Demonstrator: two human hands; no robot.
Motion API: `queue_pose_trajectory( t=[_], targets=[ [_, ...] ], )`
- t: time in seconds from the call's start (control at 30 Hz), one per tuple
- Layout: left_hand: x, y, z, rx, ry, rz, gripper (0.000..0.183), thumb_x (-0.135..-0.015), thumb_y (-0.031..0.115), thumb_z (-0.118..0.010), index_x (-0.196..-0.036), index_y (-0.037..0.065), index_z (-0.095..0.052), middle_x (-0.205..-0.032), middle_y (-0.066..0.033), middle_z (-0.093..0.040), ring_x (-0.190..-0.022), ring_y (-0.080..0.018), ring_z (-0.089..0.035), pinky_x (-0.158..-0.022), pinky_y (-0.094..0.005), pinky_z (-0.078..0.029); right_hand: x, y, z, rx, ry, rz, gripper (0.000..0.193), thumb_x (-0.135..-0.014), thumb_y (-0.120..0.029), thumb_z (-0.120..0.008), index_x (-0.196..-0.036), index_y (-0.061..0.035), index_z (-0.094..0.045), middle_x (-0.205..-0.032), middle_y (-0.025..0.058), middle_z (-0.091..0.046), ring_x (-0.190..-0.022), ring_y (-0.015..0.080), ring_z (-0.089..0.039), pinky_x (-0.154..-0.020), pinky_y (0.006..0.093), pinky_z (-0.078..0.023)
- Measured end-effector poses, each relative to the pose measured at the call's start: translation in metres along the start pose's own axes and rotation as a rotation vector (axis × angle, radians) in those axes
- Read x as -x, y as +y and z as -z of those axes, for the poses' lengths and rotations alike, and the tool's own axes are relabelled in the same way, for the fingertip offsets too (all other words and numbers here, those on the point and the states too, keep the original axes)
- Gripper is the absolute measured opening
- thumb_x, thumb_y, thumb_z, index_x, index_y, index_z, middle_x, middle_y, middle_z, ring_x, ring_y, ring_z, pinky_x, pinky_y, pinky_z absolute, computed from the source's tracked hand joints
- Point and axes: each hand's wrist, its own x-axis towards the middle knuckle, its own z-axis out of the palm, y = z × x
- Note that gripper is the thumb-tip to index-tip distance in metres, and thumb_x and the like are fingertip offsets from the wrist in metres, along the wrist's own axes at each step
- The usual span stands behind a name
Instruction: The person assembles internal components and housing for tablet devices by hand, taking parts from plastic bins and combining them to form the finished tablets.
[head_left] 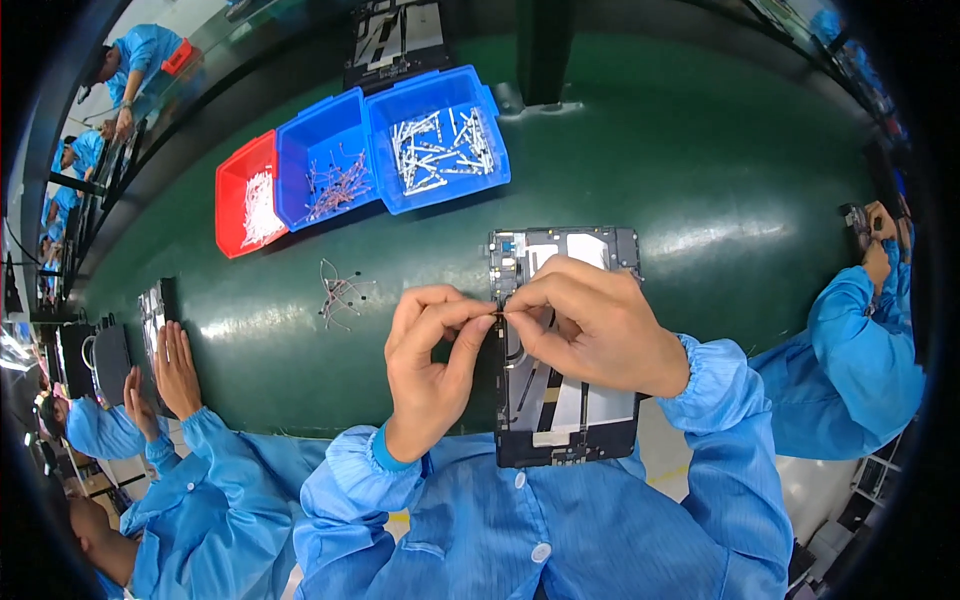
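An opened tablet-like device [567,440] lies in front of me, its black frame, circuit parts and grey-white inner panels exposed. Over its upper left edge, my left hand [425,360] pinches with thumb and forefinger. My right hand [600,330] reaches across the device and pinches at the same spot, its fingertips almost touching the left ones. Whatever sits between the fingertips is tiny and mostly hidden. To the left on the table lies a small loose bunch of thin cables [342,296] with little dark connectors.
Beyond the hands stand a red bin [226,205] of white pieces, a blue bin [318,130] of thin cables and another blue bin [430,95] of white strips. Behind them lies another opened device [398,45]. Co-workers in blue sit left [215,500] and right [860,340] along the green table [720,150].
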Motion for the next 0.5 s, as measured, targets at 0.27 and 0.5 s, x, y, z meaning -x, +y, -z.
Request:
queue_pose_trajectory(
  t=[0.27, 0.5],
  targets=[
    [-0.017, -0.010, 0.015, 0.287, -0.255, 0.629, 0.032, -0.091, 0.006, -0.068, -0.121, -0.002, -0.059, -0.095, -0.0049, -0.062, -0.062, -0.0039, -0.054, -0.053, -0.0175, -0.043, 0.004, 0.020, -0.009, 0.149, -0.051, -0.063, 0.011, -0.084, -0.002, -0.069, -0.093, 0.0000, -0.064, -0.079, 0.0103, -0.059, -0.065, 0.0223, -0.065, -0.057, 0.0321, -0.052],
    [-0.030, -0.017, 0.015, 0.332, -0.358, 0.780, 0.015, -0.094, 0.009, -0.065, -0.102, -0.003, -0.061, -0.081, -0.0050, -0.063, -0.054, -0.0055, -0.056, -0.043, -0.0196, -0.042, 0.008, 0.022, -0.015, 0.231, -0.058, -0.082, 0.012, -0.081, -0.002, -0.070, -0.092, -0.0017, -0.064, -0.080, 0.0088, -0.058, -0.065, 0.0225, -0.064, -0.057, 0.0324, -0.052]
  ],
)
